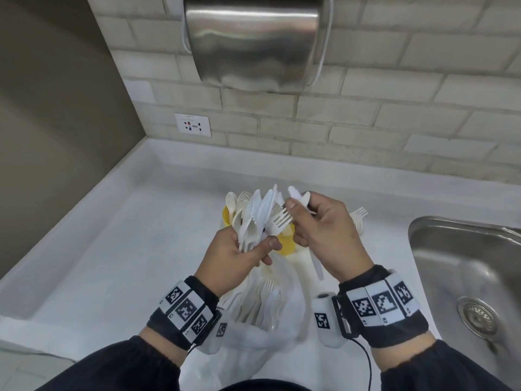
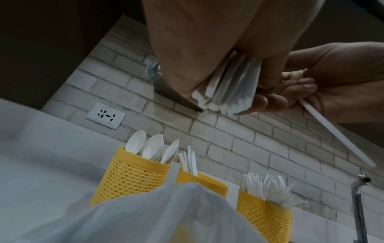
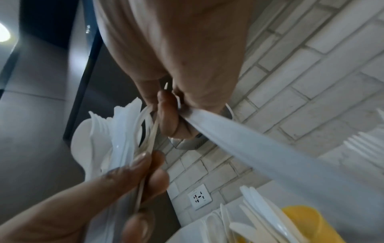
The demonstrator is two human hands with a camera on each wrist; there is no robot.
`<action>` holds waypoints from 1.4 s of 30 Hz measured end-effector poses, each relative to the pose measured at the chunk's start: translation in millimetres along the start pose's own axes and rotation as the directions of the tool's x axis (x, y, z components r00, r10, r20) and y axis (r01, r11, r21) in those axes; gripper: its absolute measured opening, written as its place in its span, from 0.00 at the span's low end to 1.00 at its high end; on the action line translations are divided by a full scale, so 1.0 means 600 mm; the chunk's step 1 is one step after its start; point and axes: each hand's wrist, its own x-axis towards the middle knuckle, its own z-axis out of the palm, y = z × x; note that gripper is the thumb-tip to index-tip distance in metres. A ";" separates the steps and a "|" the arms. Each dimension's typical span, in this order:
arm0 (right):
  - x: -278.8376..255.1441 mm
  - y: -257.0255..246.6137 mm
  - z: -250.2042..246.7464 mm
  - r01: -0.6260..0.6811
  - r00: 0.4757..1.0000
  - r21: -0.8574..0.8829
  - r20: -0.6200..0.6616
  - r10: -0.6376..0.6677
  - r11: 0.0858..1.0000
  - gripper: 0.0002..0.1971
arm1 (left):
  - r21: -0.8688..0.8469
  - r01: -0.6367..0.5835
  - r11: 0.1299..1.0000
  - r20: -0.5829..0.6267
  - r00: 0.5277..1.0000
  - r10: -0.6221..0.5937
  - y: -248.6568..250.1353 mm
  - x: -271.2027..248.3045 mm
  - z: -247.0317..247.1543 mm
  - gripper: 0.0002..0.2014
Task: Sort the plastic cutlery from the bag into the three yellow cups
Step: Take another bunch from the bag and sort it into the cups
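The sorting is judged well advanced but unfinished; in the left wrist view three yellow cups are seen in a row on the white surface (image 1: 118, 235), and each is already stocked: spoons in the left cup (image 2: 133, 177), knives in the middle cup (image 2: 204, 181), forks in the right cup (image 2: 265, 218). A mixed bundle of cutlery (image 1: 256, 218) is gripped by its handles in the left hand (image 1: 236, 258), fingers curled tight round it; a single knife (image 1: 299, 196) is pinched in the right hand (image 1: 324, 230), its long handle running down past the palm, while that thumb rests at a fork in the bundle. More pieces can be made out inside the bag (image 1: 262, 314), which lies on the surface just beneath the hands; so the bundle and the bag's contents are left to be sorted.

The cutlery is thin, matt white plastic, the knife edge serrated; the cups are perforated in a scale-like mesh below a solid rim; the bag is a soft, translucent film, crumpled; a steel sink (image 1: 465, 277) is set to the right.
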 end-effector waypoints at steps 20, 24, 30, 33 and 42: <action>-0.010 -0.046 0.021 0.097 0.994 -0.079 0.055 -0.093 0.992 0.09 | 0.538 -0.127 0.833 -0.236 0.927 0.293 -0.022 0.024 0.006 0.20; -0.004 -0.043 0.021 0.110 0.994 -0.110 0.002 -0.110 0.988 0.11 | 0.549 -0.092 0.831 -0.248 0.931 0.267 -0.027 0.024 0.006 0.23; 0.007 -0.029 0.020 0.080 0.988 -0.160 -0.121 -0.100 0.984 0.14 | 0.608 -0.085 0.789 -0.231 0.932 0.278 -0.025 0.023 0.010 0.22; 0.003 -0.025 0.022 0.150 0.988 -0.288 0.017 -0.151 0.946 0.14 | 0.598 -0.071 0.798 -0.244 0.932 0.266 -0.027 0.024 0.013 0.21; 0.012 -0.017 0.026 -0.023 0.985 -0.056 -0.171 0.013 0.998 0.20 | 0.678 -0.050 0.733 -0.212 0.942 0.260 -0.031 0.025 0.010 0.15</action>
